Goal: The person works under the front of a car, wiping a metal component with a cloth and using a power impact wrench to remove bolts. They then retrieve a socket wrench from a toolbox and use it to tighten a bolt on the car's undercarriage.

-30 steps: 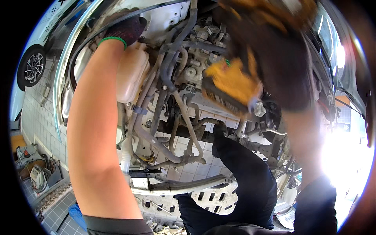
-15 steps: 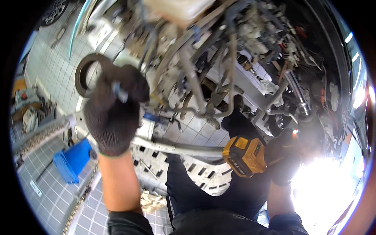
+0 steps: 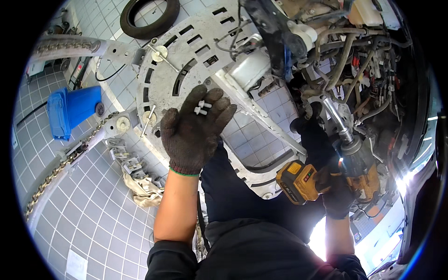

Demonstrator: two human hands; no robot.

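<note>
Silver bolts (image 3: 202, 107) on left hand (image 3: 190, 135), yellow driver (image 3: 365, 183) — in right hand (image 3: 339, 198)

Small lettering (image 3: 286, 190) marks the battery pack (image 3: 298, 182) of a yellow power tool (image 3: 367, 184) at right.
No wording can be read on the white sheet (image 3: 77, 264) on the tiled floor (image 3: 109, 228), near left.

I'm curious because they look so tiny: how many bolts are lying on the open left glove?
2. Both lie on the left hand near the fingers: the upper bolt and, just below it in the picture, the lower bolt.
</note>
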